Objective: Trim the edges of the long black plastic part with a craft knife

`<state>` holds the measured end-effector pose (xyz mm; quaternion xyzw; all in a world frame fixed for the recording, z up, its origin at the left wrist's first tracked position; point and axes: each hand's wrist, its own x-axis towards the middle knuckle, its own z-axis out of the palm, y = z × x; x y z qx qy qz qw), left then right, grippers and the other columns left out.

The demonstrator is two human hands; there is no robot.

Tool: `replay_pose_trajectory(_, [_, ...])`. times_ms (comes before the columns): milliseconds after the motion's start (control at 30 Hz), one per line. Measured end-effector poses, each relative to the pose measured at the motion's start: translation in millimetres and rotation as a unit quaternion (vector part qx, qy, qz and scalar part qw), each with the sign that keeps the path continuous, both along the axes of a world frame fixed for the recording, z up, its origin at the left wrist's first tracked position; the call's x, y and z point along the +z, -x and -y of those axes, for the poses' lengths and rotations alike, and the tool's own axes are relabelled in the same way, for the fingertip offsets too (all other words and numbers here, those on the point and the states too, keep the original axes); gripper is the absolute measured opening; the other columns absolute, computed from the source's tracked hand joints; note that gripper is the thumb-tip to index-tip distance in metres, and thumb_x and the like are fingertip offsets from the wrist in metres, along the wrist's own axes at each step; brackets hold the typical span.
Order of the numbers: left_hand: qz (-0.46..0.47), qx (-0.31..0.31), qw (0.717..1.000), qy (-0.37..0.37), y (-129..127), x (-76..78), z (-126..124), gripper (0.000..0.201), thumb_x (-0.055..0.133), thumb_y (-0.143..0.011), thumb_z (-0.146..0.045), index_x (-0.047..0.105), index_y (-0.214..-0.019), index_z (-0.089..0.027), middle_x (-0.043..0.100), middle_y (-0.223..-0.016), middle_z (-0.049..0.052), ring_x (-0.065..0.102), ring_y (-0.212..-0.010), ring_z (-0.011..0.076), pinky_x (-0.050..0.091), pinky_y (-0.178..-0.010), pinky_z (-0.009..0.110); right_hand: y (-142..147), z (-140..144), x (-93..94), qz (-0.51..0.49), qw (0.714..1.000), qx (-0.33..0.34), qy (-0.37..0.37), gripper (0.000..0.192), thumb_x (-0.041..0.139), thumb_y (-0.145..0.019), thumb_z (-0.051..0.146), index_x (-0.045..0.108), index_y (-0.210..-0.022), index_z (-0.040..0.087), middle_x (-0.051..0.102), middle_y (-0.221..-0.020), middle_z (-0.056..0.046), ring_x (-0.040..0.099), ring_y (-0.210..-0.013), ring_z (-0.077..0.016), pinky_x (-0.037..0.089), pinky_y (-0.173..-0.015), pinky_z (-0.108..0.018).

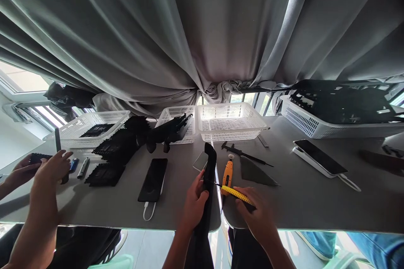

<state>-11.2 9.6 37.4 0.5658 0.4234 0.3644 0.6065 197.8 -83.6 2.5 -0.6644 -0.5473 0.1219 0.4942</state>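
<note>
My left hand (195,201) is wrapped round a long, curved black part (210,162), held upright at the table's near edge. In my right hand (257,210) is a yellow-and-black utility knife (237,193), its thin tip pointing left against or very near the black part. I cannot tell whether the blade touches it. Just beyond the knife lies an orange rotary tool (227,173) with a pale disc at its end. Dark calipers (246,153) and a dark grey triangular piece (256,172) rest farther right. Partly behind the black part is a thin pale-edged rectangular object (200,162).
White baskets (233,135) line the back; the right one (315,129) holds black parts. Phones (153,180) with white cables lie either side. Black pieces (105,174) are piled left, near a co-worker's hands (55,166). A seam splits the tables.
</note>
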Motion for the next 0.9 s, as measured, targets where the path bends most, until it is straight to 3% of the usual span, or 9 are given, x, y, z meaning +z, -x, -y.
replay_pose_trajectory(367, [0.016,-0.015,1.0,-0.02,-1.9,-0.2,1.6,0.072,0.067,-0.091,-0.026,0.054,-0.161,-0.022,0.072,-0.148,0.013,0.062,-0.144,0.0332,0.046,-0.123,0.052,-0.6,2.9,-7.8,-0.045,0.997,0.008,0.054,0.043,0.06,-0.102,0.054,0.08,-0.125,0.024,0.082,-0.12,-0.011,0.08,-0.107,-0.0311,0.067,-0.087,-0.041])
replay_pose_trajectory(667, [-0.016,-0.025,0.999,-0.019,-3.1,0.6,1.9,0.073,0.063,-0.09,-0.023,0.051,-0.163,-0.019,0.068,-0.154,0.014,0.061,-0.146,0.0316,0.047,-0.122,0.049,-1.4,0.9,-12.8,-0.028,0.998,-0.046,0.045,0.045,0.058,-0.102,0.056,0.081,-0.124,0.024,0.083,-0.121,-0.01,0.08,-0.108,-0.0312,0.068,-0.084,-0.04])
replay_pose_trajectory(900, [0.0,-0.014,1.0,-0.024,-3.2,-3.3,1.3,0.072,0.065,-0.089,-0.024,0.054,-0.16,-0.021,0.068,-0.153,0.014,0.062,-0.145,0.0321,0.046,-0.123,0.051,-1.2,2.0,-8.5,-0.024,0.999,-0.023,0.036,0.043,0.059,-0.102,0.055,0.081,-0.122,0.024,0.083,-0.118,-0.01,0.08,-0.105,-0.0308,0.067,-0.086,-0.04])
